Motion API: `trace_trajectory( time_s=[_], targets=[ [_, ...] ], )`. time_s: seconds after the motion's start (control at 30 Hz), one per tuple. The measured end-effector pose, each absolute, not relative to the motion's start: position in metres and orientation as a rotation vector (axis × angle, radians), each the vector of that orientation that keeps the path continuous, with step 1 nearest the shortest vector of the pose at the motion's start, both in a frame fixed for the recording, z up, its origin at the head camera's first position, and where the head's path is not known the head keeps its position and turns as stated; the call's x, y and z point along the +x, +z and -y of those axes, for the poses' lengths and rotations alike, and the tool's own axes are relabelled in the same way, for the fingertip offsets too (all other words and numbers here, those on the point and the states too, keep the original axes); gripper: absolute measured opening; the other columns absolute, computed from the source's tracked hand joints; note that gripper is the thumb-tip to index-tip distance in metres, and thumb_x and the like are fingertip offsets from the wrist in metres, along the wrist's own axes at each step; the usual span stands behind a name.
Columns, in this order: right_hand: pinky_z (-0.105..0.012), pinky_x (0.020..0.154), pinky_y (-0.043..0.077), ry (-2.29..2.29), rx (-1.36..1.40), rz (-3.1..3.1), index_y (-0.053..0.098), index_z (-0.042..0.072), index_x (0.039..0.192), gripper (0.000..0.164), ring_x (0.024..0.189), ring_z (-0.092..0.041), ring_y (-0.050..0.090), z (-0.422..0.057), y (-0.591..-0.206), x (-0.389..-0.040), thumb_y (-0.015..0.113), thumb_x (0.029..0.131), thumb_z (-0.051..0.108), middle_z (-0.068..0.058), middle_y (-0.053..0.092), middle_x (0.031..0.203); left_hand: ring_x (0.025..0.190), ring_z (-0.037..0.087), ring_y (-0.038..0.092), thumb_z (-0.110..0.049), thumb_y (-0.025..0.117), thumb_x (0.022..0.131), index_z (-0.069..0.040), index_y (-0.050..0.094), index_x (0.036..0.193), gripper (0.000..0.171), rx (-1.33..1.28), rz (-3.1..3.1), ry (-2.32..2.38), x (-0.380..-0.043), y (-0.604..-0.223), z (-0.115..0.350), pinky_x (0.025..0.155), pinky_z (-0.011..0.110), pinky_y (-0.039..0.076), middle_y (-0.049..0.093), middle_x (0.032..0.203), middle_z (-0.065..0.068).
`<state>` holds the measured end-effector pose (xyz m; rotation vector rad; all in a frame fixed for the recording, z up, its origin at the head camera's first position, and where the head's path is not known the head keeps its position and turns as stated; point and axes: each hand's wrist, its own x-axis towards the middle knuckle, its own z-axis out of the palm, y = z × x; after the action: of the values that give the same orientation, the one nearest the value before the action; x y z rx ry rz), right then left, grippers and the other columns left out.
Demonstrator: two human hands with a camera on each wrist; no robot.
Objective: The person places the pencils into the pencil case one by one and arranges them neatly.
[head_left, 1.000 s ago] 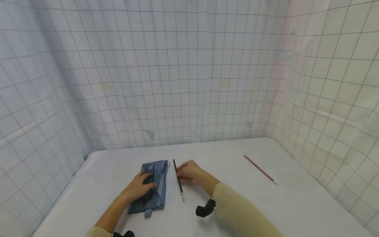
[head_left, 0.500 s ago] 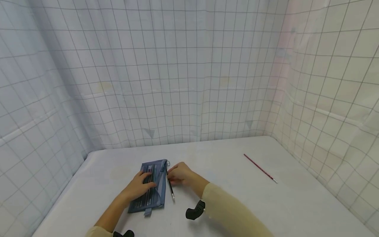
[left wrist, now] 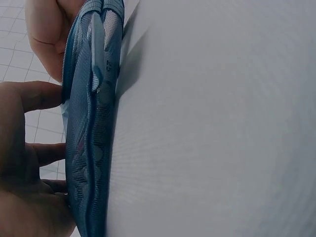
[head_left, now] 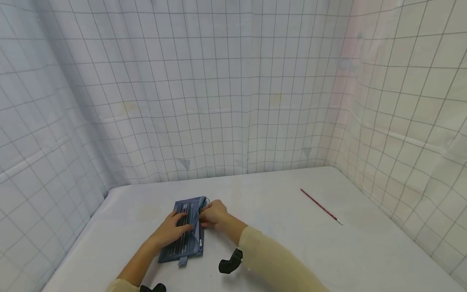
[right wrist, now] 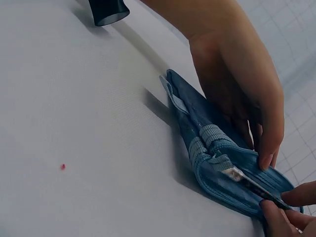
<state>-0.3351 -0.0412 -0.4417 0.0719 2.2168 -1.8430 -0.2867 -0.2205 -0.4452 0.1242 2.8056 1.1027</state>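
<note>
A blue mesh pencil case (head_left: 175,252) lies on the white table, left of the middle in the head view, with several pencils showing through it. My left hand (head_left: 169,233) rests on top, fingers spread, its thumb near the zipped edge. At the right side of the case, my right hand (head_left: 214,215) pinches a black pencil (right wrist: 254,186) between thumb and fingers. In the right wrist view, the zip mouth gapes and the pencil lies between its two edges, its pale end towards the strap tab. The fingers hide the pencil's far part.
A red pencil (head_left: 321,206) with a pale end lies on the table (head_left: 277,235) at the right. White grid-patterned curtains (head_left: 233,121) stand behind and at both sides. A black curved device (head_left: 230,263) is on the right wrist.
My right hand has moved left with the black pencil, from the bare table to the case's open zip side. The left hand has stayed on the case.
</note>
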Motion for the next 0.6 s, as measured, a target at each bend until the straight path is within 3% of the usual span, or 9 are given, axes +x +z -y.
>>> trace_trajectory(
  time_s=[0.17, 0.4, 0.6],
  targets=[
    [-0.028, 0.06, 0.06, -1.883, -0.022, -2.114, 0.068, -0.004, 0.117, 0.033, 0.067, -0.018, 0.066, 0.035, -0.438, -0.334, 0.07, 0.085, -0.013, -0.011, 0.065, 0.096, 0.145, 0.063, 0.016, -0.037, 0.066, 0.097, 0.007, 0.043, 0.151, 0.073, 0.144, -2.804, 1.104, -0.285, -0.443, 0.221, 0.111, 0.075, 0.02, 0.014, 0.16, 0.042],
    [-0.038, 0.073, 0.062, -1.89, -0.053, -1.995, 0.068, -0.006, 0.118, 0.026, 0.085, -0.024, 0.069, 0.019, -0.434, -0.335, 0.07, 0.092, -0.007, -0.014, 0.069, 0.098, 0.144, 0.063, 0.017, -0.037, 0.066, 0.097, 0.007, 0.043, 0.151, 0.074, 0.149, -2.811, 1.097, -0.285, -0.441, 0.22, 0.111, 0.075, 0.022, 0.014, 0.16, 0.041],
    [-0.038, 0.072, 0.062, -1.825, -0.078, -2.011, 0.07, -0.006, 0.119, 0.026, 0.087, -0.023, 0.069, 0.008, -0.428, -0.336, 0.071, 0.094, -0.002, -0.012, 0.07, 0.1, 0.144, 0.063, 0.019, -0.037, 0.066, 0.097, 0.007, 0.044, 0.15, 0.073, 0.15, -2.825, 1.075, -0.285, -0.44, 0.219, 0.111, 0.074, 0.023, 0.016, 0.16, 0.042]
  ],
)
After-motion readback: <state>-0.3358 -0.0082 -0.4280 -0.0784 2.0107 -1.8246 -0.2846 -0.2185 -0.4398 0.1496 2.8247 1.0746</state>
